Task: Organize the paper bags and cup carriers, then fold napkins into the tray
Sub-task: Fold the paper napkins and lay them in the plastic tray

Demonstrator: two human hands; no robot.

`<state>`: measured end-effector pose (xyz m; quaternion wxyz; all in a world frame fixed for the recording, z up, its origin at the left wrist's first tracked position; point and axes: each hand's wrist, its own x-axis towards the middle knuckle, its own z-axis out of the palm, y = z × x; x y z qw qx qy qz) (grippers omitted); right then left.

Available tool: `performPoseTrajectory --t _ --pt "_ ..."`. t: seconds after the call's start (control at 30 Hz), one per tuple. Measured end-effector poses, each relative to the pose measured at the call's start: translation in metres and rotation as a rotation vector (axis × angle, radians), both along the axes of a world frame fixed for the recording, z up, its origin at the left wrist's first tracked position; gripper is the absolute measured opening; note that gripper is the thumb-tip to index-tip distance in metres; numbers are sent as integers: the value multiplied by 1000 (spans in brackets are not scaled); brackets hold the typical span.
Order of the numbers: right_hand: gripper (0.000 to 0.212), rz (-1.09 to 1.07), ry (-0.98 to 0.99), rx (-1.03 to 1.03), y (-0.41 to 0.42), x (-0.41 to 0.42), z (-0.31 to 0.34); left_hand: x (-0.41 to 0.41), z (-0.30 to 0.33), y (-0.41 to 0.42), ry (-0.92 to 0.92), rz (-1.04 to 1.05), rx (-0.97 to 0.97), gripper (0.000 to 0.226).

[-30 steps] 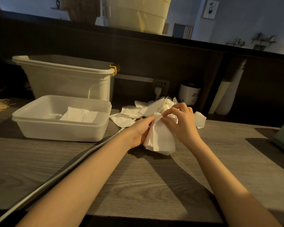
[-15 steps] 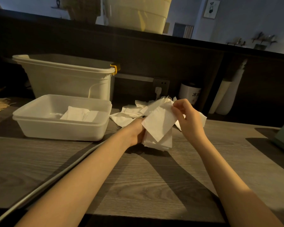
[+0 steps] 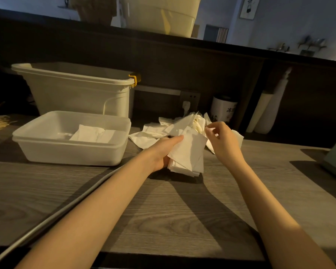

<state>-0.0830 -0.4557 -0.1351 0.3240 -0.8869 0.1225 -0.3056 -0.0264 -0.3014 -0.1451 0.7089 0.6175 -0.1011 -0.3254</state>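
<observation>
Two bare hands are working over a grey wood-grain counter (image 3: 163,210). The left hand (image 3: 163,150) is clasping a small stack of folded white napkins (image 3: 188,156), thumb lying along the top sheet and the stack's lower edge resting just above the counter surface. The right hand (image 3: 223,140) is hovering just right of the stack, its thumb and forefinger pinching what appears to be a thin white corner of paper; whether that corner belongs to the held stack or to the heap behind cannot be told. A loose heap of unfolded napkins (image 3: 163,129) is lying on the counter just beyond both hands. To the left, a shallow white tray (image 3: 70,152) is sitting on the counter, holding a few folded napkins (image 3: 91,133) flat on its floor. Behind the tray, a taller white bin (image 3: 81,94) with a yellow latch is standing against the dark back panel. A white jar (image 3: 223,109) with dark lettering is standing at the far right of the heap, and a grey cable (image 3: 56,216) is running across the near left of the counter.
</observation>
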Motion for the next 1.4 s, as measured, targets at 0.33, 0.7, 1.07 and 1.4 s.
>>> performPoseTrajectory --t 0.33,0.7,1.07,1.4 --pt "27 97 73 254 -4 3 -6 0 -1 -1 -11 68 -7 23" --pt "9 103 -89 332 -1 1 -5 -2 0 -1 11 53 -41 31" --pt "19 162 15 347 9 2 -4 -2 0 2 37 70 -37 31" --pt "43 156 70 494 25 5 -10 -7 1 -2 -76 125 34 33"
